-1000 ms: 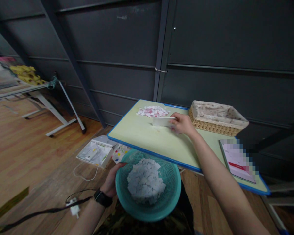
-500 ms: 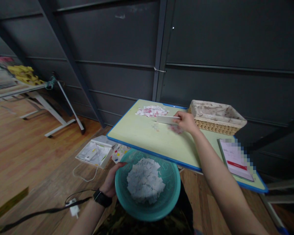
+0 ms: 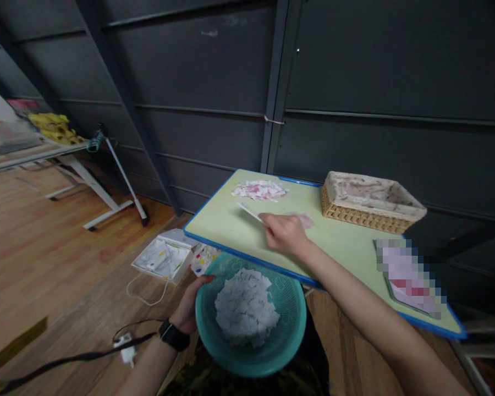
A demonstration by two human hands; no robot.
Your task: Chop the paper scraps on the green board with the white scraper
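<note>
My left hand (image 3: 191,304) is closed on the left rim of a green plastic colander (image 3: 292,330), held below the table's front edge. Inside it lies a heap of torn white paper pieces (image 3: 247,308). Over the pale green tabletop (image 3: 223,217), my right hand (image 3: 282,231) grips a flat white strip (image 3: 248,211) whose material I cannot make out; its free end points left. Behind the strip sits a pile of white and pink paper scraps (image 3: 260,190). A smaller pinkish patch (image 3: 303,220), blurred, lies just beyond my right hand.
A lined wicker basket (image 3: 367,217) stands at the table's back right, and a partly pixelated tablet-like object (image 3: 410,278) lies near the right end. On the floor are an open white box (image 3: 163,261) and a power adapter (image 3: 125,347). Another table (image 3: 37,151) stands far left.
My right hand has moved left and toward the table's front edge with the white strip, which is now turned at an angle. My left hand still holds the colander. The view has shifted slightly.
</note>
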